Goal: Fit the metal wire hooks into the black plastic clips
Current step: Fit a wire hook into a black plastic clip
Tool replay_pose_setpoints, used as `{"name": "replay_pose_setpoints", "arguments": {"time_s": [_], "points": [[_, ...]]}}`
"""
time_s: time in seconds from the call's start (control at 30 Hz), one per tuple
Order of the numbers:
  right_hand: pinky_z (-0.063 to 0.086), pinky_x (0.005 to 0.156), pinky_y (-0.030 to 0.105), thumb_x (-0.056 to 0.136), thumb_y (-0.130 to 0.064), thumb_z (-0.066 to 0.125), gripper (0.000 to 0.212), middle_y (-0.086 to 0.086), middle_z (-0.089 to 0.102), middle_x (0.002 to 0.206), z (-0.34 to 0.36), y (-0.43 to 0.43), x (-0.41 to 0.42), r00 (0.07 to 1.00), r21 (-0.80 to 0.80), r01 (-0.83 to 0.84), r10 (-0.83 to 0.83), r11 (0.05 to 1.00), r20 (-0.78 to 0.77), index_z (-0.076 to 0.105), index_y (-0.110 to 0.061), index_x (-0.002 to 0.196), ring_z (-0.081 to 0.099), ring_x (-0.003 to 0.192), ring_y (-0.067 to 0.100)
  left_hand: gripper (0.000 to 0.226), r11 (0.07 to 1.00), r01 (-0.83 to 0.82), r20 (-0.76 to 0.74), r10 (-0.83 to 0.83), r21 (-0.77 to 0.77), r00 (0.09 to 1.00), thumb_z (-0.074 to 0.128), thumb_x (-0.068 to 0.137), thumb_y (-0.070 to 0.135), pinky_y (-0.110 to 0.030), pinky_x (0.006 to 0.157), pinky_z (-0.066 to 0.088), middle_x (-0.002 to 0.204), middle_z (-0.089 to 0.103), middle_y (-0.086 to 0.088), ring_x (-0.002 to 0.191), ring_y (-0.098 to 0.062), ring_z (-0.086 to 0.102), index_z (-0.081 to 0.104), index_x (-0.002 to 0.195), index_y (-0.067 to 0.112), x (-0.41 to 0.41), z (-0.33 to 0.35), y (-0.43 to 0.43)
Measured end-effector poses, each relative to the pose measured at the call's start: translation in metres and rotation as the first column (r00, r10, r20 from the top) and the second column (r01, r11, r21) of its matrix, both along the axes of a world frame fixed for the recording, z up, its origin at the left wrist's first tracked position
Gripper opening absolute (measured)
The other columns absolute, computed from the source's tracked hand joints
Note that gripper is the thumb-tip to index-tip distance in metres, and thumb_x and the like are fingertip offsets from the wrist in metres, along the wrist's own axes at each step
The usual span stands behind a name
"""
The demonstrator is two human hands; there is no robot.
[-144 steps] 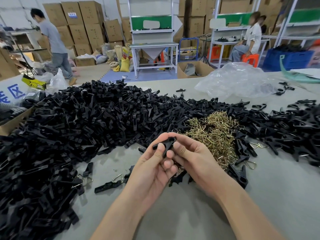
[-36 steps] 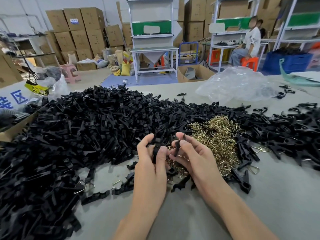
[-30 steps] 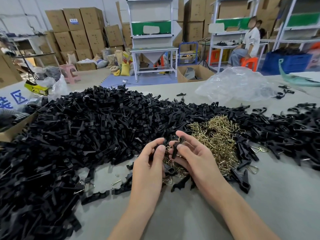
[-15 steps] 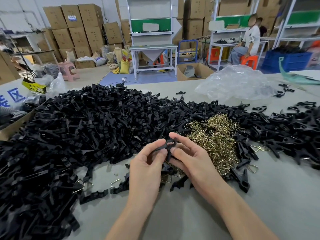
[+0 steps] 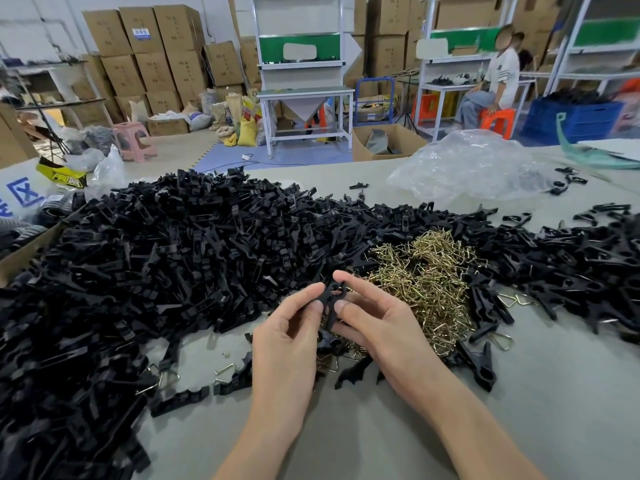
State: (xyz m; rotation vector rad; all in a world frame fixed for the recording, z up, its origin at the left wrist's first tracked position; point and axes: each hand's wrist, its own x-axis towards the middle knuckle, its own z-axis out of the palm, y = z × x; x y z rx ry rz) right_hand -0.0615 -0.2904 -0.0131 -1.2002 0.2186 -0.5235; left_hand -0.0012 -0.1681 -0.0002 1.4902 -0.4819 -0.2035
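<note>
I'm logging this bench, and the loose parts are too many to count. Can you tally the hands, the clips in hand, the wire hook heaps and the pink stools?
Hands: 2, the left hand and the right hand
Held black clip, pinched by the fingers of both hands: 1
Table heap of wire hooks: 1
Floor pink stool: 1
Total: 5

A matt finish is being shown by the black plastic clips (image 5: 173,258), a shine by the brassy metal wire hooks (image 5: 426,271), crinkled gloss by the clear plastic bag (image 5: 467,168).
</note>
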Motion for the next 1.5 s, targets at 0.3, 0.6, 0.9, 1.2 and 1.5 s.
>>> {"name": "replay_pose_setpoints", "arguments": {"time_s": [0.3, 0.6, 0.9, 1.2, 1.5], "points": [[0.059, 0.087, 0.030, 0.082, -0.013, 0.075, 0.042, 0.000, 0.072, 0.100, 0.002, 0.000, -0.001, 1.000, 0.038, -0.011, 0.010, 0.999, 0.011, 0.074, -0.029, 0.121, 0.072, 0.106, 0.023, 0.027, 1.000, 0.023, 0.004, -0.023, 0.005, 1.000, 0.062, 0.098, 0.018, -0.009, 0.044, 0.035, 0.063, 0.068, 0.016, 0.043, -0.001, 0.042, 0.077, 0.101, 0.041, -0.001, 0.000, 0.001], [0.059, 0.085, 0.027, 0.079, -0.019, 0.075, 0.024, 0.002, 0.074, 0.099, 0.005, -0.006, -0.002, 0.996, 0.002, 0.077, -0.077, 0.997, 0.055, 0.076, -0.024, 0.102, 0.074, 0.098, 0.021, 0.033, 0.981, -0.050, 0.242, 0.003, 0.188, 0.970, 0.045, 0.103, 0.028, -0.021, 0.091, 0.047, 0.118, 0.063, 0.032, 0.101, 0.004, 0.061, 0.055, 0.127, 0.048, -0.001, -0.002, 0.004], [0.059, 0.075, 0.024, 0.087, -0.013, 0.067, 0.023, 0.009, 0.069, 0.092, 0.011, -0.020, -0.006, 0.914, 0.114, 0.374, -0.387, 0.920, 0.120, 0.067, -0.015, 0.110, 0.072, 0.080, 0.017, 0.051, 0.666, -0.347, 0.673, -0.320, 0.661, 0.667, 0.045, 0.095, 0.050, -0.038, 0.101, 0.045, 0.128, 0.059, 0.004, 0.118, -0.020, 0.057, 0.059, 0.135, 0.021, 0.000, -0.020, 0.001], [0.059, 0.075, 0.025, 0.095, -0.009, 0.066, 0.018, 0.011, 0.069, 0.098, 0.011, -0.016, -0.003, 0.894, 0.007, 0.437, -0.436, 0.899, 0.101, 0.067, -0.018, 0.110, 0.072, 0.079, 0.018, 0.030, 0.773, -0.193, 0.719, -0.425, 0.604, 0.550, 0.056, 0.090, 0.018, -0.039, 0.113, 0.037, 0.138, 0.053, -0.001, 0.131, -0.018, 0.048, 0.059, 0.120, 0.016, 0.002, -0.023, -0.008], [0.059, 0.074, 0.026, 0.094, -0.008, 0.066, 0.019, 0.001, 0.069, 0.090, 0.012, -0.016, -0.002, 0.895, 0.013, 0.437, -0.436, 0.900, 0.096, 0.067, -0.017, 0.111, 0.071, 0.077, 0.016, 0.018, 0.793, -0.194, 0.736, -0.402, 0.577, 0.545, 0.060, 0.098, 0.027, -0.034, 0.097, 0.047, 0.113, 0.064, 0.011, 0.114, -0.016, 0.056, 0.063, 0.115, 0.024, -0.003, -0.018, -0.014]]}}
